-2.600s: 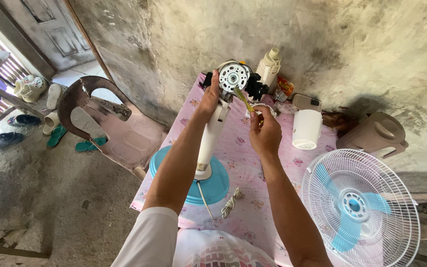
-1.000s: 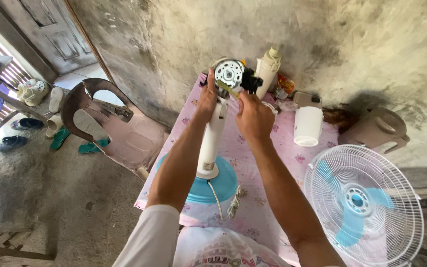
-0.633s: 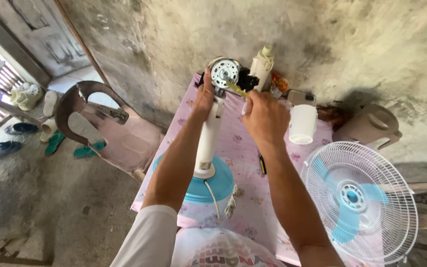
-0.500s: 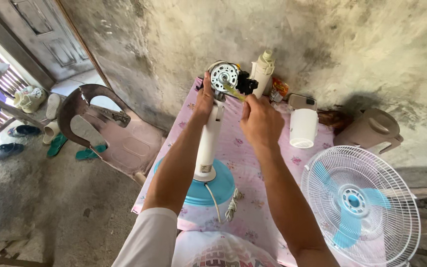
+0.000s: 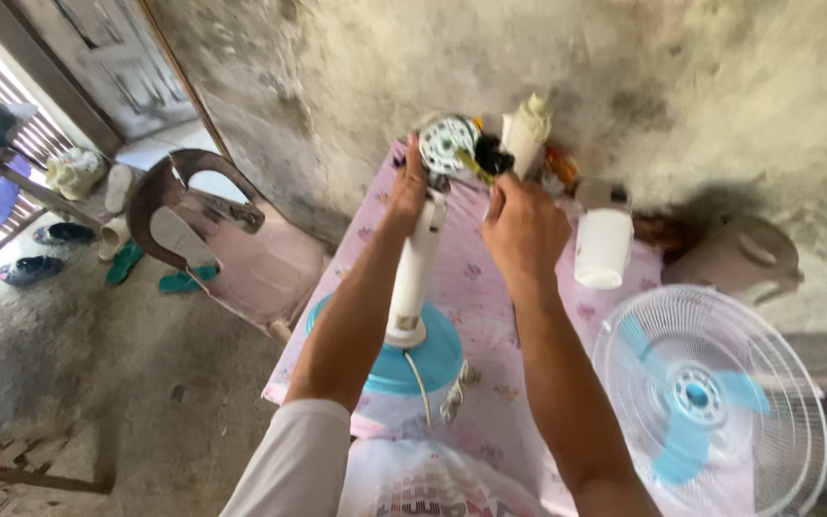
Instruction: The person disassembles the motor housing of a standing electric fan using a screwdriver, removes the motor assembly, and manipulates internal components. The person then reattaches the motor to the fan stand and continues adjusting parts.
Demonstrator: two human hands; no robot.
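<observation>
Your left hand (image 5: 408, 191) is wrapped around the top of the white fan stand (image 5: 413, 273), just below the bare fan motor (image 5: 446, 144), with the fingers closed on the column. Your right hand (image 5: 521, 228) sits just right of the stand, its fingers closed on a yellow-green screwdriver (image 5: 474, 168) whose tip meets the motor's right side, beside a black part (image 5: 496, 153) there. The stand rises from its blue round base (image 5: 420, 352), which rests on the pink flowered cloth of the bench (image 5: 471, 287); a white cord (image 5: 423, 397) trails off the base toward you. Beyond the motor, against the grey wall, stands a white bottle (image 5: 526, 134). Right of the stand, a white cylinder-shaped container (image 5: 602, 247) sits on the bench, and farther right lies a beige plastic housing (image 5: 739, 258). To the lower right of the stand is 1 complete fan with a white grille and blue blades (image 5: 705, 407). Left of the stand, off the bench, a brown plastic chair (image 5: 212, 225) stands on the concrete floor, with sandals (image 5: 126, 260) beyond it. Compared with 0.5 s ago, both grips are unchanged and the screwdriver is still at the motor; your right hand has shifted only slightly, and the rest of the bench looks the same.
</observation>
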